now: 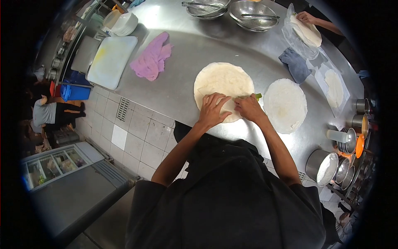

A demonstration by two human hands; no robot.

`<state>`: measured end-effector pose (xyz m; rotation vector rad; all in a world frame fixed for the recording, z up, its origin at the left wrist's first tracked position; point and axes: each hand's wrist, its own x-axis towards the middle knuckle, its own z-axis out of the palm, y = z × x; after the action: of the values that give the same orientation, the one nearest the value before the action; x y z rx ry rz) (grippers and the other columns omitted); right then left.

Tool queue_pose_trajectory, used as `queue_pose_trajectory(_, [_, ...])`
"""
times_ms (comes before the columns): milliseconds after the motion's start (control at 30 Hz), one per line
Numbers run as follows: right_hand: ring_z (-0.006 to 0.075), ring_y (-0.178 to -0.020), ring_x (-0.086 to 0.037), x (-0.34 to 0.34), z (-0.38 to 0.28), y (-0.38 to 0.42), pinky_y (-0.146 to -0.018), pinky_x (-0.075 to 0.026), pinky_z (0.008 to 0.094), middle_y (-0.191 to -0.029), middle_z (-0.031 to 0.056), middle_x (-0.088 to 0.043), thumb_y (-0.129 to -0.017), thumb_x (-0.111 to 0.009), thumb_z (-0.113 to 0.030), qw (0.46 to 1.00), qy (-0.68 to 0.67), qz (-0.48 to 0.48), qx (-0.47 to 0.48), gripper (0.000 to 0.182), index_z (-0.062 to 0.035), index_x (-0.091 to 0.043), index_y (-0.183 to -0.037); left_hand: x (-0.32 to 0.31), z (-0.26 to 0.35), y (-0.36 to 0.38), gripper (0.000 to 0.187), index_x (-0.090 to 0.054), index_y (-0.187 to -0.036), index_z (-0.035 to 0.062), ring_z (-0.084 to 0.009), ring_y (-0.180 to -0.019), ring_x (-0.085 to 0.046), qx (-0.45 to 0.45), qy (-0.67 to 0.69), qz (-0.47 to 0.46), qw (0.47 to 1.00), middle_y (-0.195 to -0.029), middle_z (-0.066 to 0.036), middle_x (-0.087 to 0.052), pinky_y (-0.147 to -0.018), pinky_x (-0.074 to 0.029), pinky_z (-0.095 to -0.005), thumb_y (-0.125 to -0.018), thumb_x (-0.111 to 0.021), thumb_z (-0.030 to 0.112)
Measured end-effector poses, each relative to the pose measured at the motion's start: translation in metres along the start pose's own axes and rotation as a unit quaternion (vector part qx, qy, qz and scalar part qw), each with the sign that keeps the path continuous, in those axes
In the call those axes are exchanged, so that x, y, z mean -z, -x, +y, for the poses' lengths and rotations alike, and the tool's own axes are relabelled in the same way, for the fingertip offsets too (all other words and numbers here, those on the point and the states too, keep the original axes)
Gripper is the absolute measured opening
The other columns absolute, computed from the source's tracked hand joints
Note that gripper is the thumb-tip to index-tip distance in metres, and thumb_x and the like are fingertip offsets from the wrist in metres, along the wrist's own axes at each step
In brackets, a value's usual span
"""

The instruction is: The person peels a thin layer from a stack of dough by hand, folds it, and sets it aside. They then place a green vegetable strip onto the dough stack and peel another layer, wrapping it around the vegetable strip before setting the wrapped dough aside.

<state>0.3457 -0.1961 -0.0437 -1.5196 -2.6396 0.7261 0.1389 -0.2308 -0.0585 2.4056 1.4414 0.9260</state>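
- While a round sheet of dough [223,85] lies flat on the steel table [186,50], its near edge is pressed by both hands.
- Left hand [213,110]: fingers spread wide, palm down on the dough; nothing is gripped.
- Right hand [250,107]: fingers curled narrow on the dough's near-right edge, w/ a green tip [258,96] seen just past them; whether it's held can't be told.
- A 2nd dough round [285,105] is laid just right of the 1st, apart from it.
- A pink cloth [151,58] and a white board [111,61] are seen to the left.
- Another person's hand [306,17] is placed on dough at the far right corner.
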Motion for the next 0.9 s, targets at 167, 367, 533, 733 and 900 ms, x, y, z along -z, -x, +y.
queue_pose_trajectory(167, [0.0280,-0.091,-0.067,0.023,-0.002,-0.011,-0.092,-0.038,0.0450,-0.090,0.0117,-0.070,-0.082,-0.066,-0.019,0.996,-0.070,0.032,0.036,0.014,-0.0107,-0.068,-0.094,-0.023,-0.007,-0.025,0.044,-0.067,-0.110,0.0102,-0.0239,-0.110,-0.054,0.030,0.012,-0.113,0.993,-0.113,-0.007,-0.062,-0.098,-0.034,-0.0441,-0.074,-0.081,0.031])
queue_pose_trajectory(367, [0.0177,-0.075,-0.069,0.033,0.046,0.007,-0.068,-0.054,0.0305,-0.086,0.0113,-0.072,-0.086,-0.070,-0.006,0.934,-0.238,0.249,-0.089,0.014,-0.0012,-0.068,-0.099,-0.025,-0.012,-0.026,0.019,-0.069,-0.083,0.0087,-0.0242,-0.094,-0.057,0.054,0.046,-0.072,0.995,-0.087,-0.005,-0.063,-0.090,-0.037,-0.0405,-0.075,-0.078,0.023])
queue_pose_trajectory(533, [0.0197,-0.075,-0.068,0.016,0.051,0.046,-0.072,-0.055,0.0334,-0.083,0.0116,-0.072,-0.086,-0.068,-0.007,0.892,-0.348,0.198,-0.211,0.016,0.0003,-0.068,-0.100,-0.022,-0.010,-0.027,0.016,-0.068,-0.087,0.0085,-0.0267,-0.093,-0.058,0.111,0.064,-0.093,0.987,-0.087,-0.007,-0.066,-0.088,-0.038,-0.0411,-0.076,-0.074,0.019])
queue_pose_trajectory(733, [0.0233,-0.072,-0.066,0.005,0.027,0.043,-0.070,-0.054,0.0343,-0.082,0.0124,-0.068,-0.078,-0.071,-0.008,0.870,-0.298,0.327,-0.218,0.015,-0.0016,-0.065,-0.091,-0.030,-0.008,-0.033,0.028,-0.065,-0.103,0.0088,-0.0275,-0.097,-0.059,0.092,0.018,-0.087,0.992,-0.093,-0.009,-0.068,-0.089,-0.037,-0.0414,-0.078,-0.071,0.021])
queue_pose_trajectory(900, [0.0310,-0.082,-0.068,0.012,0.025,0.026,-0.072,-0.052,0.0411,-0.093,0.0147,-0.069,-0.076,-0.074,-0.028,0.922,-0.214,0.193,-0.258,0.027,-0.0041,-0.066,-0.087,-0.034,0.014,-0.055,0.036,-0.064,-0.108,0.0103,-0.0270,-0.100,-0.058,0.064,-0.005,-0.119,0.991,-0.101,-0.010,-0.067,-0.090,-0.036,-0.0412,-0.079,-0.073,0.030])
